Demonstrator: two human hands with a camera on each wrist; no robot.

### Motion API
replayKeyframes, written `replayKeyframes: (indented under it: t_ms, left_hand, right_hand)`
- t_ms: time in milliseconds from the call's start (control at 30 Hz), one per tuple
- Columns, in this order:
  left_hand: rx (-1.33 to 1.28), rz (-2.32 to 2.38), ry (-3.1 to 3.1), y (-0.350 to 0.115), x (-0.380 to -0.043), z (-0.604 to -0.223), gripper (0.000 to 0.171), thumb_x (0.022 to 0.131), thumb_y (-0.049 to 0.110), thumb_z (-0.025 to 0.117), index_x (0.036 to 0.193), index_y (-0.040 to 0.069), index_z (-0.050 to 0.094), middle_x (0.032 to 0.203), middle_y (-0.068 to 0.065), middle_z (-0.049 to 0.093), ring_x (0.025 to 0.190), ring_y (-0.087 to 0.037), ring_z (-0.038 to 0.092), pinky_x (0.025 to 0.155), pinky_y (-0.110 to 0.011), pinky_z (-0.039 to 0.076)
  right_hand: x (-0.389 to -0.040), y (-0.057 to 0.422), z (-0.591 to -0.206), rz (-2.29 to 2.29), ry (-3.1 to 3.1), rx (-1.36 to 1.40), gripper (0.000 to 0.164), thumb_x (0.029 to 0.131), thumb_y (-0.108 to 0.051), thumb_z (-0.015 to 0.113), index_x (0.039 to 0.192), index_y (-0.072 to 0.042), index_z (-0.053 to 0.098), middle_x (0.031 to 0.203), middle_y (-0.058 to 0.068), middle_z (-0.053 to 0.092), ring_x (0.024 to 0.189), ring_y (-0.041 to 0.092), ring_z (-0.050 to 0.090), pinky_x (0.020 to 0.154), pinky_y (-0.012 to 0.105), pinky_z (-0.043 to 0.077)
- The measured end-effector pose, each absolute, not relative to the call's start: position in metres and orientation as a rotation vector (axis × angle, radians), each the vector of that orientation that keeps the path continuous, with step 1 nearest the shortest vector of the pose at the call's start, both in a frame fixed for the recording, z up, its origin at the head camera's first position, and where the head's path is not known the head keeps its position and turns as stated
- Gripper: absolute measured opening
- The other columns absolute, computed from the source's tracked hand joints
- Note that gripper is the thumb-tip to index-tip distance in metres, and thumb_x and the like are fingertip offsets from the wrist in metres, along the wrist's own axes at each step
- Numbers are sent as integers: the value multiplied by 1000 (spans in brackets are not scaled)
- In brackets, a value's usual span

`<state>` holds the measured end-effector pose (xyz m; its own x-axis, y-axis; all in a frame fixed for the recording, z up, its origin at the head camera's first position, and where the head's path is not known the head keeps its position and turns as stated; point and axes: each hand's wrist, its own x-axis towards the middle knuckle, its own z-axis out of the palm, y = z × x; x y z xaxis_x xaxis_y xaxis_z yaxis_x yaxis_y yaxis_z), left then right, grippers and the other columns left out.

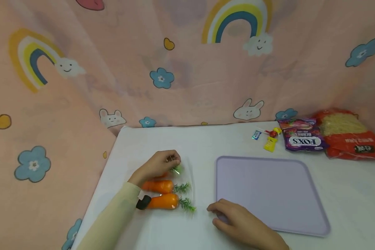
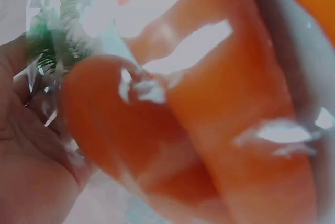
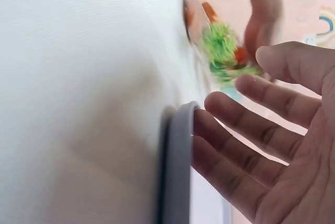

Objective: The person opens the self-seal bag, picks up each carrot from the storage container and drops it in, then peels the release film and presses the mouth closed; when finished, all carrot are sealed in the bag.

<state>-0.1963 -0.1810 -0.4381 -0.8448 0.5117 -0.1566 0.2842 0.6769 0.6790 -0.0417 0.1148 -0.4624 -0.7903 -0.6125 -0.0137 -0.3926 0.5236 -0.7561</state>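
Observation:
Several orange carrots (image 1: 165, 201) with green leafy tops lie in a transparent plastic bag (image 1: 191, 173) on the left part of the table. My left hand (image 1: 157, 165) pinches the bag at its far side, by one carrot's leaves. In the left wrist view, shiny film covers the carrots (image 2: 225, 109) and reaches the fingers of that hand (image 2: 31, 156). My right hand (image 1: 237, 220) hovers over the near left corner of a light purple tray (image 1: 268, 194). Its fingers are loosely bent and hold nothing; in the right wrist view they are beside the tray's rim (image 3: 180, 156).
At the back right lie a purple candy bag (image 1: 303, 135) and a red bag with pale yellow contents (image 1: 351, 135). Beside them are a yellow packet (image 1: 270, 143), a small blue packet (image 1: 256, 134) and a red lollipop (image 1: 272, 133). A patterned pink cloth (image 1: 190, 93) hangs behind the table.

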Motion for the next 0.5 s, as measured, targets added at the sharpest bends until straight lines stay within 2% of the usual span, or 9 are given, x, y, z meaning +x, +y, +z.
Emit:
replayKeyframes:
  t_ms: [167, 267, 400, 500]
  left_hand:
    - [606, 1294, 2564, -192, -175, -411, 20, 94, 35, 56, 101, 16, 61, 90, 5, 60, 81, -16, 56, 74, -33, 50]
    - [642, 1565, 2506, -193, -161, -395, 14, 95, 26, 56, 100, 14, 59, 91, -2, 56, 81, -20, 53, 72, -32, 49]
    - [631, 1977, 2352, -185, -143, -383, 10, 95, 14, 55, 100, 6, 55, 93, -7, 50, 85, -21, 47, 73, -28, 45]
    - [521, 2261, 2199, -173, -129, -384, 8, 96, 12, 53, 99, 5, 54, 94, -6, 49, 86, -18, 45, 74, -26, 43]
  right_hand:
    - [-41, 115, -468, -1223, 2416, -723, 42, 93, -35, 59, 129, -16, 51, 109, -6, 60, 93, 6, 57, 79, 28, 51]
    - [-44, 112, -471, -1272, 2435, -607, 57, 91, -37, 62, 138, -14, 41, 115, -4, 57, 97, 9, 56, 79, 28, 51]
    - [-54, 106, -470, -1450, 2456, -384, 75, 86, -45, 64, 146, -20, 27, 130, -1, 50, 113, 16, 53, 86, 32, 50]
    - [-60, 103, -466, -1641, 2442, -347, 69, 87, -43, 65, 143, -26, 29, 135, -2, 48, 121, 21, 49, 93, 39, 47]
